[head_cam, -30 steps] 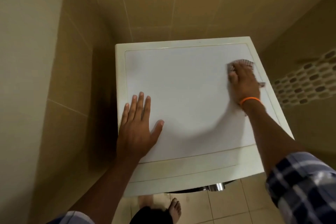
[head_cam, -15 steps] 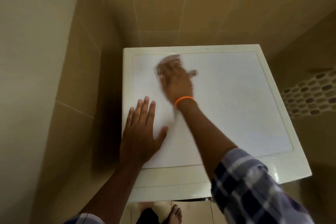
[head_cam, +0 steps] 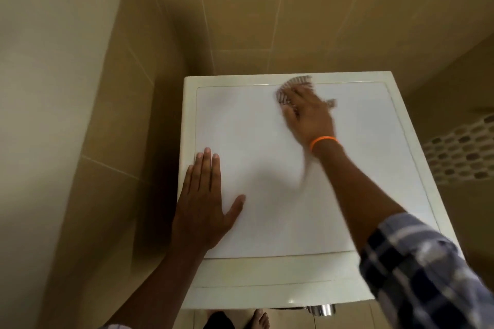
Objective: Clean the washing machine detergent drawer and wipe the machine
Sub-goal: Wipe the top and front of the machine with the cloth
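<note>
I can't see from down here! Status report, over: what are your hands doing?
Left hand flat on washing machine top, bracing. Right hand pressing striped cloth near back edge. Nothing in the way.

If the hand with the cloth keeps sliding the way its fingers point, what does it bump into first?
Probably the tiled wall behind the washing machine. The right hand and cloth are already at the top's back edge; any gap is hidden.

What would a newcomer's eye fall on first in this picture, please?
The white washing machine top fills the middle, wedged into a tan tiled corner. On it, the right hand with an orange wristband presses a patterned cloth near the back edge, blurred. The left hand lies flat by the left edge.
</note>
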The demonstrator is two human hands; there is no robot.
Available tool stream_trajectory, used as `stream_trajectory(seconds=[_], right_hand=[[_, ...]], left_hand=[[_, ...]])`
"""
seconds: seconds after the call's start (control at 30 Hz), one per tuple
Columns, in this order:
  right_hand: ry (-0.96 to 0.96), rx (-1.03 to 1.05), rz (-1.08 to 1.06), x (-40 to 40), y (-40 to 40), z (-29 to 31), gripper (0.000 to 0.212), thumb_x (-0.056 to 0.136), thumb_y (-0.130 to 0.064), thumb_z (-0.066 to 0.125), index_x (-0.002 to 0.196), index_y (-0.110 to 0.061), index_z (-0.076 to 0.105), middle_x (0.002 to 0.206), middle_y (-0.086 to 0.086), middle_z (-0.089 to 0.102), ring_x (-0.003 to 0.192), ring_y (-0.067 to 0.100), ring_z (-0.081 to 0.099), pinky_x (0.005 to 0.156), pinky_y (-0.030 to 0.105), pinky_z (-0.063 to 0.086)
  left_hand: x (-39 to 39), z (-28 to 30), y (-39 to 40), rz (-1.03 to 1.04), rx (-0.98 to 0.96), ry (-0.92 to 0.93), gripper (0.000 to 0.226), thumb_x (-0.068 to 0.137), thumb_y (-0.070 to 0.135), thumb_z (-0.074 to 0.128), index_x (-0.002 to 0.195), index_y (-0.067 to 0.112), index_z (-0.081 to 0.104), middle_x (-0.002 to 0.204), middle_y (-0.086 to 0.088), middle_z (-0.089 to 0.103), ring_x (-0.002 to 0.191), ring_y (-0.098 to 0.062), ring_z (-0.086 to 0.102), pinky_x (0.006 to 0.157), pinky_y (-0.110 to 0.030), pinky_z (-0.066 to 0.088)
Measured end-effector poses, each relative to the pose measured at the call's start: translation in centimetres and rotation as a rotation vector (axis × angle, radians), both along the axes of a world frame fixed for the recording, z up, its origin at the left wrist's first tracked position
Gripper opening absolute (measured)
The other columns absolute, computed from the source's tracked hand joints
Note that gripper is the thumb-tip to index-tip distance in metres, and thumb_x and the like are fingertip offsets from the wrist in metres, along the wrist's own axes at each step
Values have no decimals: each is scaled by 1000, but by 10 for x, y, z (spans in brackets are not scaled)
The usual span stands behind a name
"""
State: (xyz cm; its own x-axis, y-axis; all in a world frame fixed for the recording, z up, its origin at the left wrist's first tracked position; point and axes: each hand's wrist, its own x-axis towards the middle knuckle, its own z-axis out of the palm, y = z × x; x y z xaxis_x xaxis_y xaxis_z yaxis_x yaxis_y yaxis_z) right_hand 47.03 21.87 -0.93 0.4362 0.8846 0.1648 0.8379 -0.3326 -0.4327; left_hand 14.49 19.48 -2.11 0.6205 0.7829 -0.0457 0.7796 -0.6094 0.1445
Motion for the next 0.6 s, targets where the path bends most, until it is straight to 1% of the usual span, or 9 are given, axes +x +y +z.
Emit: stream_trajectory(seconds=[0.1,0.2,0.27,0.3,0.37,0.4,0.47,0.53,0.6], right_hand=[[-24,-70,-206,85,-59,3,53,103,-42,45,152,-24,56,158,9,51,147,28,43,124,35,30],[-39,-168,-380,142,-101,6,60,102,-48,36,155,-23,49,163,11,44,151,31,37,127,42,26],[-33,-235,-441,156,-102,4,66,101,-50,33,158,-21,45,167,14,36,153,34,33,129,45,22],[-53,-242,-466,156,-97,0,70,99,-51,28,158,-17,45,167,18,36,152,38,35,129,47,22],[-107,-199,-483,143,-79,-5,77,96,-53,23,156,-12,49,162,23,41,147,43,41,125,51,28],[-107,-163,-453,126,-66,-5,76,96,-53,24,154,-11,51,160,23,45,146,43,43,124,51,30],[-78,-75,-302,77,-33,-4,64,100,-46,36,149,-11,58,153,23,54,142,40,49,123,47,33],[-91,-8,-89,6,7,-4,48,102,-31,52,144,-9,63,146,22,60,137,40,54,119,47,38],[-121,57,151,-75,48,-7,43,101,-24,58,140,-9,66,144,20,63,136,38,57,120,49,39]], left_hand=[[0,0,0,2,-1,10,101,100,79,30,171,12,5,180,-10,-2,166,-27,0,133,-50,19],[0,0,0,6,-4,7,102,99,79,30,171,11,6,179,-10,0,166,-29,2,133,-50,20],[2,0,1,11,-7,11,102,99,79,32,171,11,7,179,-11,1,166,-29,2,133,-50,19],[2,0,1,12,-8,17,102,99,79,32,171,11,7,179,-11,1,166,-29,2,133,-50,19],[2,0,2,12,-11,17,102,99,78,33,171,11,7,179,-10,1,166,-29,3,133,-50,20],[1,0,2,12,-11,12,102,99,78,33,171,11,8,180,-10,2,166,-29,3,133,-50,20],[1,-1,4,12,-18,2,102,99,78,34,171,11,9,180,-10,2,166,-29,3,133,-50,20],[1,1,4,7,-13,-9,101,99,77,36,171,10,10,179,-11,3,166,-29,4,133,-50,19],[1,1,4,-11,0,-22,99,100,72,40,170,8,12,179,-13,6,166,-30,6,134,-49,17]])
